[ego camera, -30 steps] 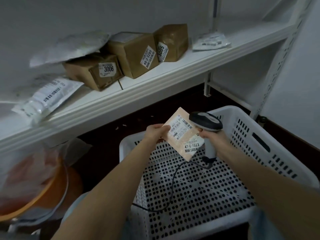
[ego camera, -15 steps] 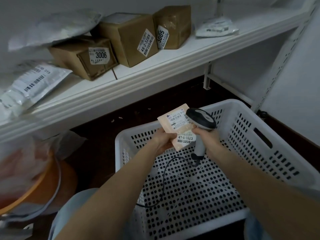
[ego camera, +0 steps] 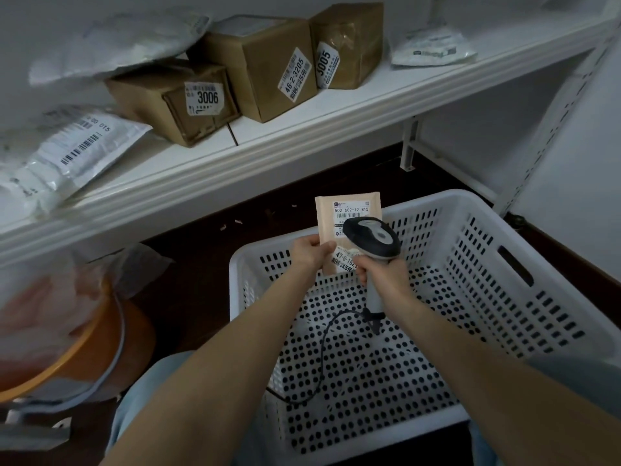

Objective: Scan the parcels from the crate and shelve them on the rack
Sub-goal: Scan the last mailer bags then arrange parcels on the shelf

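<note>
white crate [ego camera: 437, 200] beneath; left hand [ego camera: 309, 253] holds parcel [ego camera: 347, 205] upright, scanner [ego camera: 373, 235] facing label.

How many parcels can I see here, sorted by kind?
Brown cardboard boxes on the shelf: 3
Plastic mailer bags on the shelf: 3 (far-left edge too blurry to judge)
Tan packet in the left hand: 1
Total: 7

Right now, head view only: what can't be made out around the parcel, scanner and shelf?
All head view:
- Parcel label: middle covered by the scanner head; lower left behind the left hand.
- Scanner trigger: hidden inside the right hand.
- White mailer on the shelf: blurred, cut off by the left edge.
- Crate near right corner: behind the right forearm.
</note>
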Motion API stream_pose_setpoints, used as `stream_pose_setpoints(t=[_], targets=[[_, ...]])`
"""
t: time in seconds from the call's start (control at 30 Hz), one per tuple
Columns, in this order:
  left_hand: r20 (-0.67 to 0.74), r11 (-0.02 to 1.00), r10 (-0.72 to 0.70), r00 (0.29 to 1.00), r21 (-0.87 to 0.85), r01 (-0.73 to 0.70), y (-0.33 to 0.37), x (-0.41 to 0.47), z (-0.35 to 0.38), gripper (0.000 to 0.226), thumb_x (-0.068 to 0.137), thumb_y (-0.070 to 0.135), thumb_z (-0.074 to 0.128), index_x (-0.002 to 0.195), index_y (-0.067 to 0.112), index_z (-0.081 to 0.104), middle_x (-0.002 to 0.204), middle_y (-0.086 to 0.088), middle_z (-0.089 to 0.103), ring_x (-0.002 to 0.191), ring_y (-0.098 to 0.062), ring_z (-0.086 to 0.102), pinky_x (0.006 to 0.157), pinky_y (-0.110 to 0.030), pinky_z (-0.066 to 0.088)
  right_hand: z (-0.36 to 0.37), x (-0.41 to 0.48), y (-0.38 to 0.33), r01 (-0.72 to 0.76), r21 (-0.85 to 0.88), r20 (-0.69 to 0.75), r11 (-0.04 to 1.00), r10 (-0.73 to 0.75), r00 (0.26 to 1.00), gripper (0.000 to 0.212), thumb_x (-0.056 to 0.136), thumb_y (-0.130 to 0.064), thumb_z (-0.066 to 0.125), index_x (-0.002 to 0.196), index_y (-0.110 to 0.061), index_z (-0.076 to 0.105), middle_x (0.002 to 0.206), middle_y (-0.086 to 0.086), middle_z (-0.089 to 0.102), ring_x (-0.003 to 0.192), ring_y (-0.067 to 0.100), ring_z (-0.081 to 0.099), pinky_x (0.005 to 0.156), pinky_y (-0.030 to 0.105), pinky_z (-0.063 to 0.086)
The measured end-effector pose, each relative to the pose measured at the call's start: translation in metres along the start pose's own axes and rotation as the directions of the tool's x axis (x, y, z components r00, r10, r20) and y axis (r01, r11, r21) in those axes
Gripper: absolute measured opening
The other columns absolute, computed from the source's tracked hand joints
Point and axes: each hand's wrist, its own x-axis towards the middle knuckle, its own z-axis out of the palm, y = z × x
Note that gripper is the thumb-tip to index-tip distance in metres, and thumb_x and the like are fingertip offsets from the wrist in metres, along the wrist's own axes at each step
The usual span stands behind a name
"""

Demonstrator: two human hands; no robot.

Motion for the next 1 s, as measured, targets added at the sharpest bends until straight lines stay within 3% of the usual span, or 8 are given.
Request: stream_pose_setpoints(t=[0.17, 0.3, 0.53, 0.77, 1.0], targets=[[0.003, 0.999, -0.040, 0.999, -0.017, 0.040, -0.0028, 0.0029, -0.0022, 0.033, 0.089, 0.006, 0.064, 0.121, -0.002, 0.060, 0.112, -0.020, 0.067, 0.099, -0.033, 0.067, 0.081, -0.039, 0.057, 0.0025, -0.0092, 0.0009, 0.010, 0.069, -0.012, 0.998, -0.009, 1.000, 0.011, 0.083, -0.002, 0.069, 0.076, -0.011, 0.067, 0.073, 0.011, 0.069, 0.058, 0.012, 0.057, 0.055, 0.020, 0.048], [0.008, 0.999, -0.045, 0.999, -0.021, 0.046, -0.0042, 0.0029, -0.0011, 0.031, 0.089, 0.006, 0.064, 0.119, -0.002, 0.062, 0.111, -0.019, 0.068, 0.099, -0.031, 0.067, 0.090, -0.046, 0.054, 0.0056, -0.0099, 0.0015, 0.008, 0.031, -0.042, 0.999, -0.007, 0.999, 0.015, 0.083, -0.003, 0.069, 0.071, -0.012, 0.067, 0.067, 0.008, 0.069, 0.056, 0.012, 0.058, 0.055, 0.020, 0.047], [-0.006, 0.998, -0.055, 0.998, -0.027, 0.055, -0.0062, 0.0038, -0.0040, 0.030, 0.088, 0.008, 0.066, 0.117, 0.000, 0.062, 0.108, -0.017, 0.069, 0.097, -0.030, 0.068, 0.088, -0.045, 0.055, 0.0071, -0.0100, 0.0023, 0.007, -0.013, -0.033, 1.000, -0.007, 0.999, 0.011, 0.082, -0.002, 0.066, 0.072, -0.005, 0.069, 0.061, 0.007, 0.065, 0.049, 0.008, 0.054, 0.052, 0.019, 0.045], [-0.016, 0.998, -0.056, 0.998, -0.024, 0.056, -0.0029, 0.0019, -0.0037, 0.031, 0.091, 0.009, 0.063, 0.120, 0.000, 0.061, 0.110, -0.019, 0.068, 0.102, -0.034, 0.066, 0.058, -0.025, 0.051, 0.0076, -0.0123, 0.0030, 0.019, -0.039, -0.011, 0.999, -0.019, 1.000, 0.005, 0.082, -0.002, 0.066, 0.080, -0.002, 0.070, 0.061, 0.004, 0.065, 0.048, 0.003, 0.056, 0.050, 0.015, 0.044], [-0.012, 0.999, -0.053, 0.999, -0.009, 0.053, -0.0052, 0.0054, -0.0032, 0.030, 0.090, 0.008, 0.063, 0.119, 0.000, 0.062, 0.111, -0.019, 0.068, 0.095, -0.030, 0.067, 0.071, -0.033, 0.056, 0.0105, -0.0122, 0.0052, 0.027, -0.084, -0.029, 0.996, -0.030, 0.999, 0.011, 0.081, -0.005, 0.066, 0.070, -0.007, 0.068, 0.061, 0.003, 0.065, 0.054, 0.007, 0.058, 0.053, 0.018, 0.045]])
